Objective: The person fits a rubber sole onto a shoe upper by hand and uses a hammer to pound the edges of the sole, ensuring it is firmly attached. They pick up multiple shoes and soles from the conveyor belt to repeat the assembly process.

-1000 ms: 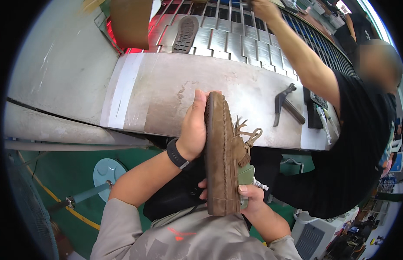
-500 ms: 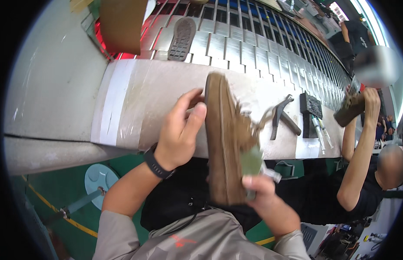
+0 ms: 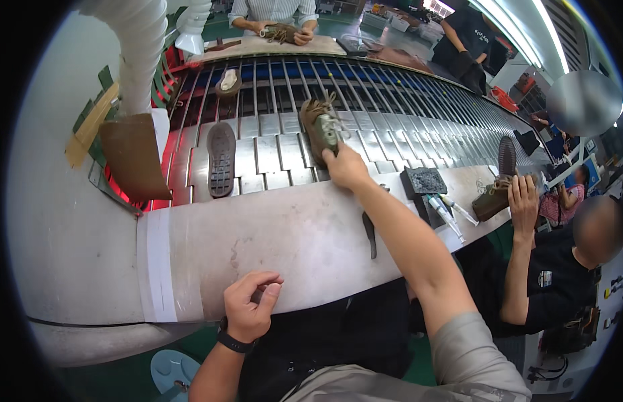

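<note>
My right hand (image 3: 345,166) reaches far forward, closed on the heel end of a brown lace-up shoe (image 3: 313,137) with a pale green lining. Its toe points away from me, over the metal-slatted conveyor. Whether the shoe rests on the slats I cannot tell. My left hand (image 3: 251,307) is at the near edge of the pale worktop (image 3: 291,241), empty, with fingers loosely bent and thumb a little apart. A dark tool handle (image 3: 369,234) lies beside my right forearm, which hides the rest of it.
On the conveyor (image 3: 271,154) lie a loose shoe sole (image 3: 221,161) and a shoe with white stuffing (image 3: 229,82). A dark block (image 3: 424,181) and syringes (image 3: 447,218) are right of my arm. A co-worker at right holds a brown shoe (image 3: 492,201); another sits across.
The shoe has gone from upright before my body to out over the conveyor, in my right hand. My left hand has drawn away from beside it to the worktop's near edge. My view has shifted.
</note>
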